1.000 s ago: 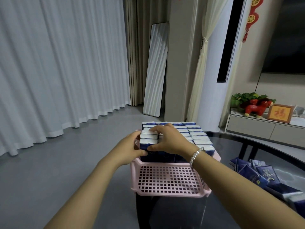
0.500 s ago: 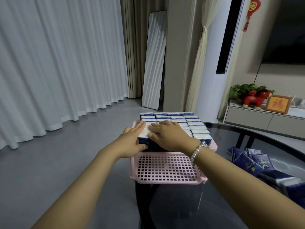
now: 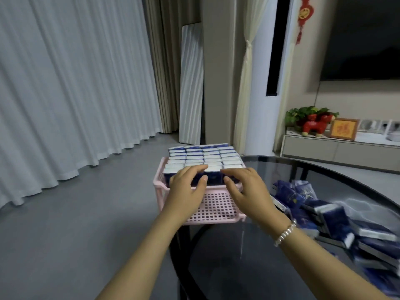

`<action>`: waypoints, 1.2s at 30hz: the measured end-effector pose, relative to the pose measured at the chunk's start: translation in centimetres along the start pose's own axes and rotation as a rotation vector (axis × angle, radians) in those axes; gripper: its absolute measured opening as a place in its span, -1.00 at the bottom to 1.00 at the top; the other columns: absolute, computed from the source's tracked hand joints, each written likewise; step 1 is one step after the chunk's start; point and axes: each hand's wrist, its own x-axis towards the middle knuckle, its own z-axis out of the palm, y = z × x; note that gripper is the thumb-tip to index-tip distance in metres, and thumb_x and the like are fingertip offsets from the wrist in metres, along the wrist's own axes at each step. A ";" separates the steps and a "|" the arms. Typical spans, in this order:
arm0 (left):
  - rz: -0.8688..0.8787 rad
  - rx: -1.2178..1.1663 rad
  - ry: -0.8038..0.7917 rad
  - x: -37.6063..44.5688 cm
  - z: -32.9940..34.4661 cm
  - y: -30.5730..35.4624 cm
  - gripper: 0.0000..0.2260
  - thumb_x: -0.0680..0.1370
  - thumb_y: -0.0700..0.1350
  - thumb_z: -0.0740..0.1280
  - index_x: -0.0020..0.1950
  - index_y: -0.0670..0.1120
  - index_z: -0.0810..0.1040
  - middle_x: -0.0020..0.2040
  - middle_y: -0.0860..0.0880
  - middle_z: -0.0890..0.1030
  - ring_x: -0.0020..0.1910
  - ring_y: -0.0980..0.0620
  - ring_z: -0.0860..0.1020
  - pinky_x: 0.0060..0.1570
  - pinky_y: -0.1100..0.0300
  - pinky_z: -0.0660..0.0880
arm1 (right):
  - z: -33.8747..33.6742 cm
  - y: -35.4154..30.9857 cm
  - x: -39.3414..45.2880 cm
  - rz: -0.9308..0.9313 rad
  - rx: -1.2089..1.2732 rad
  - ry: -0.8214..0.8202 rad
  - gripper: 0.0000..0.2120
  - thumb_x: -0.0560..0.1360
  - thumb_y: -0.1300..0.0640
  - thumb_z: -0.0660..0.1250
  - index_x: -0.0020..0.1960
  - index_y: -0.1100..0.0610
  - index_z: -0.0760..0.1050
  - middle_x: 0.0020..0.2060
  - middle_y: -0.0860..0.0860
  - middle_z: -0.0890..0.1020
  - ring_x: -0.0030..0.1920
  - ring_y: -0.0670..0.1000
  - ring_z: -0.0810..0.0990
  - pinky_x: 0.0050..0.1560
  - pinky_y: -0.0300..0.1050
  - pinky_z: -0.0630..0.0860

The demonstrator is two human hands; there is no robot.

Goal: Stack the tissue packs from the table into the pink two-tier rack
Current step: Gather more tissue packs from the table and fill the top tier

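The pink rack (image 3: 216, 207) stands at the left edge of the dark glass table (image 3: 337, 176). Its top tier holds several rows of blue and white tissue packs (image 3: 203, 155) standing on edge at the back; the front of the tier is bare mesh. My left hand (image 3: 186, 187) and my right hand (image 3: 244, 185) lie side by side against the nearest row, fingers spread and relaxed over the pack tops. Neither hand grips a pack. The lower tier is hidden.
A loose heap of blue tissue packs (image 3: 337, 221) lies on the table to the right of the rack. Behind are white curtains (image 3: 71, 87), a leaning mirror (image 3: 191, 83), a TV console (image 3: 342, 148) with a red figurine and a framed picture. Grey floor lies left.
My right hand has slid right off the left part of the front row, so both hands now sit apart, side by side. The camera has tilted a little.
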 end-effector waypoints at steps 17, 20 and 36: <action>-0.198 -0.232 -0.342 -6.5 20.4 7.8 -0.78 0.61 -0.11 0.22 0.23 -0.02 0.54 0.16 0.06 0.48 0.06 0.19 0.49 0.10 0.34 0.36 | -8.4 15.1 -15.1 0.481 -0.164 0.272 -0.78 0.48 0.15 0.35 0.12 0.11 0.56 -0.04 0.00 0.56 0.06 0.05 0.46 0.06 -0.21 0.32; -0.241 -0.224 -0.315 -5.9 23.2 8.3 -0.75 0.60 -0.08 0.25 0.27 -0.04 0.51 0.22 -0.02 0.43 0.09 0.13 0.48 0.10 0.35 0.33 | -8.8 17.8 -14.6 0.539 -0.204 0.302 -0.69 0.46 0.15 0.38 0.20 0.11 0.52 0.06 0.06 0.55 0.11 0.12 0.44 0.11 -0.09 0.34; -0.645 -0.628 -0.163 -4.5 26.0 6.7 -0.66 0.47 -0.16 0.45 0.21 -0.04 0.48 0.06 -0.02 0.62 -0.08 0.13 0.56 -0.03 0.21 0.46 | -9.0 21.5 -11.7 0.695 0.203 0.216 -0.70 0.47 0.12 0.37 0.18 0.01 0.44 -0.02 -0.08 0.54 0.14 0.02 0.47 0.14 -0.09 0.46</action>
